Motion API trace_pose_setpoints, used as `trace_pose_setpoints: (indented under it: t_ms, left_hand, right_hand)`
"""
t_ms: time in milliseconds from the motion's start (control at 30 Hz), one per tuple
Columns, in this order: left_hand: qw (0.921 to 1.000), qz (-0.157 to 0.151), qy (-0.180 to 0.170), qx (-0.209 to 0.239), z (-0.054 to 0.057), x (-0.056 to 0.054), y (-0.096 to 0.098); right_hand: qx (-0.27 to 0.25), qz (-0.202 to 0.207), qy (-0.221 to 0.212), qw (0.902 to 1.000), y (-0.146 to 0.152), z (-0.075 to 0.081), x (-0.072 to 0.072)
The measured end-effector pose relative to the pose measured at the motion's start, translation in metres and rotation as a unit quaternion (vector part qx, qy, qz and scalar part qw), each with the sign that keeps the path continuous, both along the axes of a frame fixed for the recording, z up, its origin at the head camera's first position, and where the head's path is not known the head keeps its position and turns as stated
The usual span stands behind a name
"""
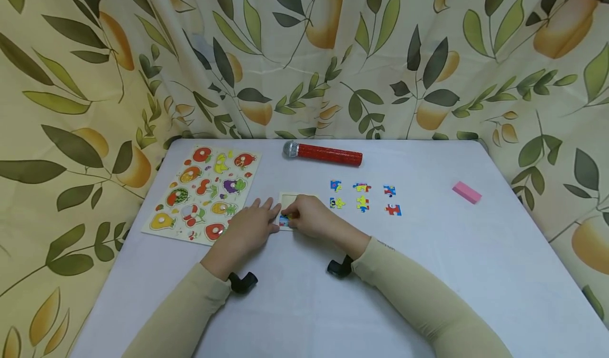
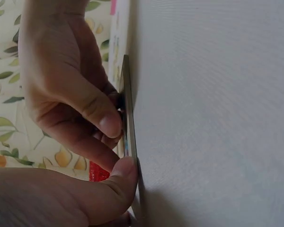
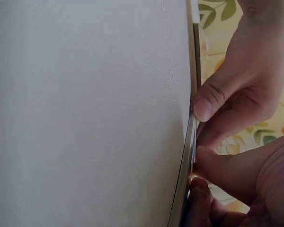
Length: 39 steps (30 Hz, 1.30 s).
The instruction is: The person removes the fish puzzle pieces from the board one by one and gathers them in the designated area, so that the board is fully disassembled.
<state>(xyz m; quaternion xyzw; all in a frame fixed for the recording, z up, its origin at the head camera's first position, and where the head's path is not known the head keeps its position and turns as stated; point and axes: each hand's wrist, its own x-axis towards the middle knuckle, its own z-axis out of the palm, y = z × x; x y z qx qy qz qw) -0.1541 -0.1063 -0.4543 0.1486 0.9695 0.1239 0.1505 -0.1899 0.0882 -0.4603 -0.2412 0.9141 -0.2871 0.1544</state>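
Observation:
A small, shallow, cream puzzle tray [image 1: 288,198] lies flat on the table, with a blue jigsaw piece [image 1: 284,221] in its lower left corner. Spread, nearly straight fingers of my left hand [image 1: 249,227] reach over the fruit board's edge, and its thumb touches the tray's left side; the left wrist view shows this thumb [image 2: 124,167] against the rim. My right hand [image 1: 311,218] bends over the tray, thumb and fingers pinching a small jigsaw piece [image 1: 288,215] mostly hidden by them. To its right, several loose jigsaw pieces [image 1: 363,203] lie in two rows.
A fruit-picture board [image 1: 178,218] with knobbed pieces lies at the left. Behind the tray is a red microphone [image 1: 328,155] with a silver head. Farther right sits a pink block [image 1: 467,192]. White cloth covers the table [image 1: 295,305], and a leaf-patterned curtain [image 1: 304,83] hangs behind.

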Motion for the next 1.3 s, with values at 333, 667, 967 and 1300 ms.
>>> trace_pose_setpoints:
  t_ms: [333,667,967,1300]
  left_hand:
    - [0.9998,0.008,-0.016,0.007,0.002,0.0,-0.001]
    - [0.9994,0.018,-0.019,0.024,-0.003,-0.001,0.0]
    - [0.9992,0.021,-0.024,0.024,-0.001,0.0,0.001]
    - [0.9995,0.02,-0.017,0.015,-0.001,0.0,0.001]
  right_hand:
    - [-0.009,-0.02,-0.015,0.9997,-0.004,0.002,-0.001]
    - [-0.01,-0.057,-0.009,0.9983,-0.011,0.001,0.002]
    - [-0.01,-0.121,0.009,0.9926,-0.014,-0.003,0.006]
    - [-0.033,-0.125,0.006,0.9916,-0.017,-0.004,0.008]
